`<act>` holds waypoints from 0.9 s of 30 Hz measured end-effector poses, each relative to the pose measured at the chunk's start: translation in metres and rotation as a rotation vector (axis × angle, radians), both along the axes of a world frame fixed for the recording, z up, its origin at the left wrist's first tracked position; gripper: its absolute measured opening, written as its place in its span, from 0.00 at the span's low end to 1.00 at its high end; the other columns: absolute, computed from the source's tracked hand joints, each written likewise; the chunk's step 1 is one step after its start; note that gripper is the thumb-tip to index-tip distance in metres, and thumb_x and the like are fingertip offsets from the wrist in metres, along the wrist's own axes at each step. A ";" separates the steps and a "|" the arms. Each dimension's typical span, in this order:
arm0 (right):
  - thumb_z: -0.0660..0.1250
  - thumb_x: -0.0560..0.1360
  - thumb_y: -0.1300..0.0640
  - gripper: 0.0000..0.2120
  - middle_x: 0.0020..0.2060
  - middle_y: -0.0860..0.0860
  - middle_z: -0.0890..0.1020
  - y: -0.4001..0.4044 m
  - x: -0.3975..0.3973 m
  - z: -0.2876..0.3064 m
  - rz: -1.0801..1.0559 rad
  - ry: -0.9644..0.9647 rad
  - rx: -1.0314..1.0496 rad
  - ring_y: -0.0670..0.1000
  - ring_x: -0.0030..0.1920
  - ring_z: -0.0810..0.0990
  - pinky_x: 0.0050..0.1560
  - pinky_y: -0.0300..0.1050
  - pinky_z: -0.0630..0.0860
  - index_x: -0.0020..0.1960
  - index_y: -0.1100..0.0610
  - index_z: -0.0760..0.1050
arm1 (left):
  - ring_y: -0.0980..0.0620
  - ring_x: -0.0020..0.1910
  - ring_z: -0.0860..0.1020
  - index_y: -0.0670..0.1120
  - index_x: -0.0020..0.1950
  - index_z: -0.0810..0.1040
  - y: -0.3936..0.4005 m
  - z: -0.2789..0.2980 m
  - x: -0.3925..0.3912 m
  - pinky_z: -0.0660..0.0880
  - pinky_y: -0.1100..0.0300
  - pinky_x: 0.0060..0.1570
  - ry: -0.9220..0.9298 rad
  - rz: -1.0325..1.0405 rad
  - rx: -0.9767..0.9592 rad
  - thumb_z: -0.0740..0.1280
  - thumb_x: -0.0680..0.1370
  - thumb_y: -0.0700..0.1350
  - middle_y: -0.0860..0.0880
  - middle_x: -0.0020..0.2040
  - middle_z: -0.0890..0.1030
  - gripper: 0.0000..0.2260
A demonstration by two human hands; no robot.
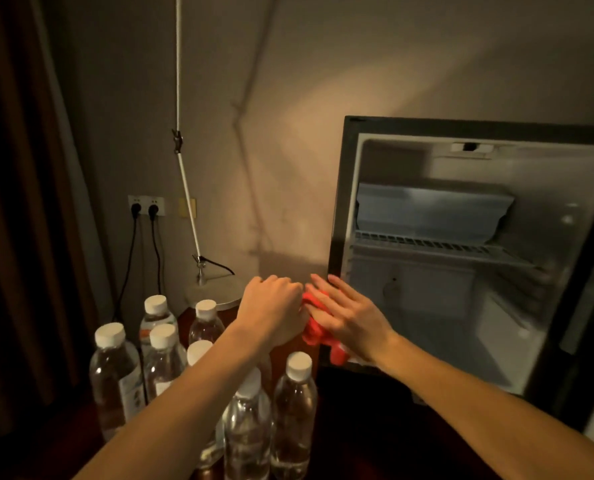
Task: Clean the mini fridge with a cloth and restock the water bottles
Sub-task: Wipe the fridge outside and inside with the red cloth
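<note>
A black mini fridge (338, 209) stands at the right with its door swung open and a white, empty inside; a wire shelf (437, 245) crosses the middle. A red cloth (314, 332) is bunched between my two hands just in front of the fridge's lower left corner. My left hand (271, 308) is curled around the cloth's left end. My right hand (345, 315) lies flat with fingers stretched over the cloth. Several clear water bottles (293, 410) with white caps stand on the dark surface at the lower left, under my left forearm.
The fridge door (586, 306) hangs open at the far right edge. A white floor lamp pole (188, 199) with a round metal base (215, 294) stands behind the bottles. Two black plugs sit in a wall socket (146, 206). A dark curtain (21, 202) fills the left side.
</note>
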State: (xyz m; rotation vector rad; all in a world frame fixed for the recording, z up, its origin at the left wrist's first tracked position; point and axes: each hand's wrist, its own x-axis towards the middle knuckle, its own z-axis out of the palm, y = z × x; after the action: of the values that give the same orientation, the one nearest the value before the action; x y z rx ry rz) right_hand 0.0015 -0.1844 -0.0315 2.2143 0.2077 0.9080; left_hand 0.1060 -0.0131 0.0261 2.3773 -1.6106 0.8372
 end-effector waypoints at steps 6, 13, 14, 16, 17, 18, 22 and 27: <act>0.58 0.77 0.55 0.17 0.59 0.52 0.82 0.004 0.007 -0.061 -0.049 0.210 0.057 0.53 0.62 0.79 0.68 0.51 0.70 0.57 0.54 0.83 | 0.44 0.57 0.78 0.48 0.50 0.77 0.001 -0.009 0.007 0.70 0.52 0.51 0.035 -0.010 0.046 0.60 0.77 0.54 0.48 0.53 0.81 0.12; 0.60 0.75 0.55 0.15 0.53 0.49 0.85 0.000 -0.007 -0.085 -0.093 0.346 0.006 0.51 0.55 0.82 0.59 0.47 0.76 0.53 0.51 0.84 | 0.43 0.54 0.79 0.48 0.49 0.76 0.002 -0.008 0.013 0.64 0.53 0.43 0.011 -0.042 0.046 0.60 0.77 0.54 0.48 0.52 0.81 0.11; 0.62 0.75 0.56 0.13 0.53 0.49 0.84 -0.001 -0.006 -0.076 -0.058 0.312 0.003 0.52 0.54 0.81 0.59 0.49 0.76 0.55 0.51 0.83 | 0.43 0.54 0.79 0.48 0.48 0.76 0.001 -0.009 0.013 0.64 0.54 0.43 0.015 -0.046 0.046 0.60 0.77 0.54 0.48 0.52 0.81 0.11; 0.67 0.74 0.56 0.13 0.53 0.51 0.83 -0.002 -0.006 -0.047 0.006 0.202 0.037 0.54 0.54 0.79 0.56 0.50 0.76 0.58 0.52 0.80 | 0.44 0.54 0.79 0.49 0.48 0.76 0.000 -0.009 0.013 0.64 0.54 0.43 0.026 -0.054 0.054 0.60 0.77 0.55 0.48 0.52 0.81 0.11; 0.69 0.72 0.56 0.15 0.53 0.52 0.83 0.000 -0.006 -0.030 0.027 0.139 0.071 0.55 0.53 0.79 0.54 0.50 0.77 0.59 0.53 0.79 | 0.44 0.54 0.79 0.49 0.48 0.76 -0.001 -0.009 0.013 0.65 0.54 0.43 0.028 -0.058 0.053 0.60 0.77 0.56 0.48 0.51 0.81 0.12; 0.71 0.70 0.56 0.16 0.53 0.53 0.82 0.002 -0.007 -0.015 0.033 0.066 0.099 0.56 0.52 0.79 0.53 0.51 0.78 0.58 0.53 0.79 | 0.44 0.54 0.79 0.49 0.47 0.76 -0.002 -0.009 0.013 0.65 0.54 0.43 0.027 -0.062 0.049 0.60 0.77 0.56 0.48 0.51 0.81 0.12; 0.72 0.70 0.57 0.16 0.56 0.55 0.82 -0.001 -0.005 -0.007 0.018 0.022 0.118 0.58 0.55 0.78 0.58 0.54 0.76 0.57 0.53 0.80 | 0.43 0.53 0.79 0.48 0.48 0.76 -0.002 -0.008 0.015 0.65 0.55 0.41 0.023 -0.063 0.037 0.60 0.77 0.57 0.47 0.50 0.81 0.13; 0.78 0.64 0.53 0.13 0.52 0.48 0.84 -0.008 -0.024 -0.080 -0.110 0.352 0.214 0.50 0.54 0.81 0.60 0.46 0.75 0.48 0.46 0.83 | 0.43 0.54 0.79 0.48 0.50 0.76 0.003 -0.010 0.020 0.66 0.54 0.41 0.000 -0.040 0.055 0.60 0.77 0.56 0.48 0.52 0.81 0.12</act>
State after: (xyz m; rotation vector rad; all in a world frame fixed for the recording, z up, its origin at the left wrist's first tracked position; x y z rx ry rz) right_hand -0.0228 -0.1924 -0.1110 2.5491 0.1560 0.4942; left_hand 0.1262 -0.0103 0.0162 2.3725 -1.6971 0.7961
